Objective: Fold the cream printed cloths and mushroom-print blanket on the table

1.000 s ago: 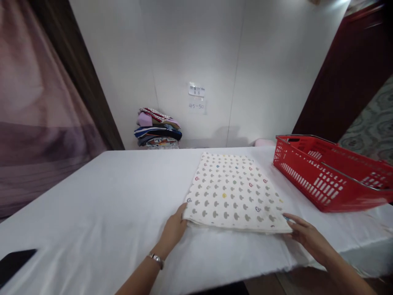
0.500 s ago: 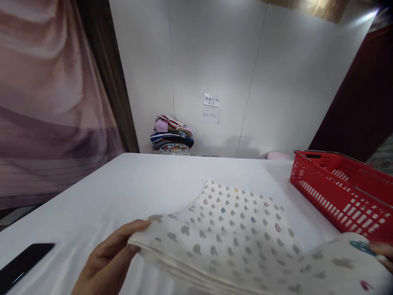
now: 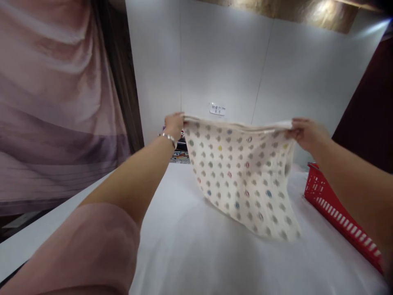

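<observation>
A white cloth (image 3: 239, 172) printed with small grey shapes and a few coloured ones hangs stretched out above the table. My left hand (image 3: 174, 124) pinches its upper left corner, arm reaching far forward. At the upper right corner, my right hand (image 3: 307, 133) grips the same edge, slightly blurred. The top edge looks thick, as if layered, and sags a little between the hands. Below, the free end swings out towards the lower right, apart from my arms.
The white-covered table (image 3: 190, 246) spreads beneath the cloth. A red plastic basket (image 3: 337, 221) stands on its right, partly behind my right arm. Folded fabrics (image 3: 179, 155) at the back are mostly hidden. A paper label (image 3: 217, 109) is on the wall; a pink curtain (image 3: 55, 102) hangs left.
Both hands have lifted the cloth up and away from me, from low over the table to in front of the wall. It now hangs down instead of lying partly on the table.
</observation>
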A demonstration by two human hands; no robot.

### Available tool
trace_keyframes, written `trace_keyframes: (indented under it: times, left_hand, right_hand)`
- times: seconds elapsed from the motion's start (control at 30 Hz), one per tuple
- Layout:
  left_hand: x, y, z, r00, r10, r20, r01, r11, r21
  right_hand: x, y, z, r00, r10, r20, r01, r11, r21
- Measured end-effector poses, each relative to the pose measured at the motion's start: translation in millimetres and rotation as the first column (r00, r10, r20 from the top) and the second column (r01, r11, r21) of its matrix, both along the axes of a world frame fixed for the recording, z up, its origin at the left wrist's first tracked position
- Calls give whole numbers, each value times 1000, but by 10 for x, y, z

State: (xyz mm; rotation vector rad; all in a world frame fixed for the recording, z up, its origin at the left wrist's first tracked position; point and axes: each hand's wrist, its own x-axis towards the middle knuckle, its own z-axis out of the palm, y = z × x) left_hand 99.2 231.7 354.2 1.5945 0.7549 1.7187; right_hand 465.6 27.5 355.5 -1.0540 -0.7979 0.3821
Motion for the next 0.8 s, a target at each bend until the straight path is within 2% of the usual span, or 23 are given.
trace_keyframes:
  times: [0.07, 0.1, 0.13, 0.17, 0.2, 0.23, 0.27, 0.33, 0.4, 0.43, 0.53, 0.6, 0.63, 0.7, 0.73, 0.8]
  left_hand:
    - [-37, 118, 492, 998, 28, 53, -29, 999, 17]
    - [-110, 130, 657, 995, 26, 97, -30, 999, 37]
    - [-212, 115, 755, 993, 11, 117, -19, 997, 71]
    - [-337, 79, 779, 992, -4, 125, -10, 994, 107]
    - [-478, 23, 732, 992, -15, 127, -1, 993, 120]
    - [-627, -51, 617, 992, -17, 126, 3, 994, 109]
    - [-779, -138, 440, 992, -17, 122, 9, 997, 72]
    - [-1068, -350, -63, 995, -25, 101, 31, 998, -51]
    - [-1311, -598, -705, 999, -19, 35, 28, 962, -271]
    - [-1410, -730, -1055, 999, -40, 1, 38, 927, -374]
    - [-1600, -1133, -2094, 987, -157, 25, 133, 730, -671]
    - [-1648, -1372, -2660, 978, -180, 110, 194, 571, -798]
    - [-1657, -1473, -2873, 982, -144, 122, 180, 517, -837]
    - [-1667, -1638, -3140, 994, -31, 105, 106, 508, -855]
    - [-1676, -1704, -3199, 996, 19, 82, 60, 530, -846]
    - [-1715, -1817, -3211, 998, 68, 17, -27, 601, -799]
  right_hand:
    - [8, 71, 329, 998, 1, 65, -13, 983, 182]
    - [-11, 69, 427, 995, 17, 103, -41, 970, 241]
    - [-44, 53, 474, 989, 46, 138, -82, 960, 268]
    - [-88, 30, 471, 982, 88, 168, -131, 955, 266]
    - [-139, 7, 418, 975, 128, 182, -171, 955, 243]
    - [-195, -16, 317, 969, 173, 178, -208, 958, 199]
    - [-255, -36, 172, 964, 216, 154, -237, 962, 133]
    - [-379, -74, -244, 964, 260, 56, -260, 966, -15]
    - [-509, -125, -808, 960, 272, -61, -278, 944, -175]
    - [-578, -159, -1135, 953, 275, -123, -298, 924, -240]
    - [-797, -309, -2178, 930, 272, -245, -352, 848, -397]
    - [-934, -445, -2786, 915, 188, -358, -369, 752, -546]
    - [-990, -522, -3022, 915, 165, -370, -367, 723, -585]
    - [-1061, -691, -3323, 910, 124, -395, -358, 715, -601]
    - [-1076, -781, -3392, 905, 116, -408, -358, 725, -589]
    - [-1069, -965, -3418, 896, 123, -427, -365, 752, -549]
